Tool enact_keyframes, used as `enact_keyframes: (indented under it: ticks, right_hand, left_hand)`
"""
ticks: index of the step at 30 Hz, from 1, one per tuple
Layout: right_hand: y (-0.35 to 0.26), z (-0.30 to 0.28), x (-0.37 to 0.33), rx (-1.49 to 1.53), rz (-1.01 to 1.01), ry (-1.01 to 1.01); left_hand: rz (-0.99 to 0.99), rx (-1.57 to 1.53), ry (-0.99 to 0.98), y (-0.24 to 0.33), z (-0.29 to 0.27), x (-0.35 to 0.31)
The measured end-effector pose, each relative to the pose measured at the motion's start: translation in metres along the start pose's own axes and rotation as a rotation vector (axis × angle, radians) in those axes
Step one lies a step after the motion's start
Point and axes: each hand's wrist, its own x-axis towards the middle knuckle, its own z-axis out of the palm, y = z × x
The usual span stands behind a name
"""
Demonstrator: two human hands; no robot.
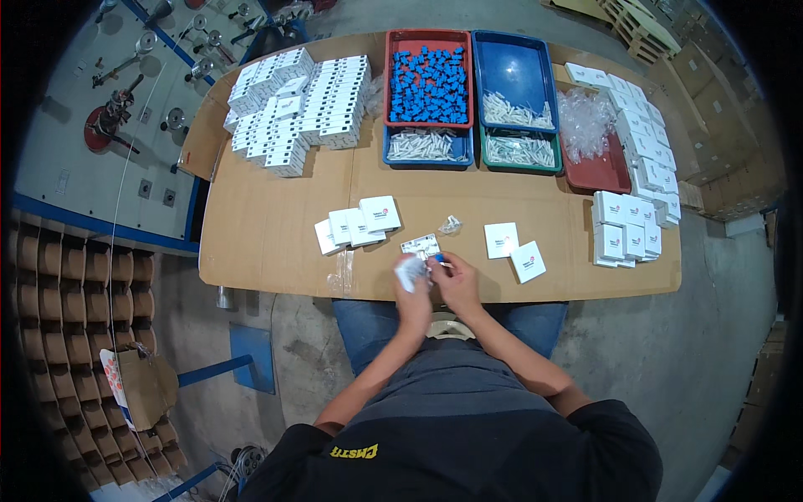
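Close to the table's near edge, my left hand (413,304) is closed on a white square piece (409,273); motion blur hides its exact kind. Just right of it, my right hand (459,286) pinches a small blue plastic part (438,258). The two hands nearly meet. Right beyond the fingers lies a white plate with small dark marks (421,244), partly covered by the hands. A small clear bag with white pieces (450,224) rests farther off. Flat white square boxes lie on both sides, an overlapping row (355,226) at left and two (502,240) at right.
Cardboard covers the table (268,226). At the back stand a red tray of blue parts (428,38), blue and green trays of white plugs (512,71), and a red tray (598,174) with clear bags. White box stacks fill the left (335,100) and right (636,226).
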Motion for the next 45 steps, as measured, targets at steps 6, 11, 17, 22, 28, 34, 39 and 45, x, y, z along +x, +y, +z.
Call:
enact_keyframes:
  ticks: [6, 11, 17, 22, 28, 34, 39, 45]
  right_hand:
    - [-0.025, -0.064, 0.024, -0.261, 0.276, -0.128]
    - [-0.025, -0.079, 0.137, -0.442, 0.079, -0.222]
    - [-0.114, -0.03, 0.141, -0.249, -0.148, -0.158]
    - [-0.044, -0.024, 0.045, -0.615, -0.174, -0.563]
    - [-0.029, -0.024, 0.012, -0.528, -0.106, -0.295]
    - [-0.01, -0.061, 0.049, -0.402, -0.029, -0.038]
    - [-0.025, -0.039, 0.078, -0.632, -0.179, -0.01]
    - [-0.037, 0.09, 0.122, -0.855, -0.117, -0.047]
  left_hand:
    - [-0.092, -0.304, -0.053, 0.005, -0.033, 0.013]
    - [-0.328, -0.396, -0.224, 0.016, -0.016, 0.021]
    - [-0.43, -0.534, -0.196, 0.013, -0.017, 0.025]
    - [-0.413, -0.577, -0.217, -0.009, -0.016, 0.026]
    - [-0.441, -0.589, -0.242, -0.028, -0.01, 0.028]
    - [-0.358, -0.541, 0.007, -0.004, -0.022, 0.04]
    - [-0.258, -0.015, 0.28, -0.027, -0.066, 0.065]
    - [-0.032, 0.195, 0.51, -0.07, -0.074, 0.073]
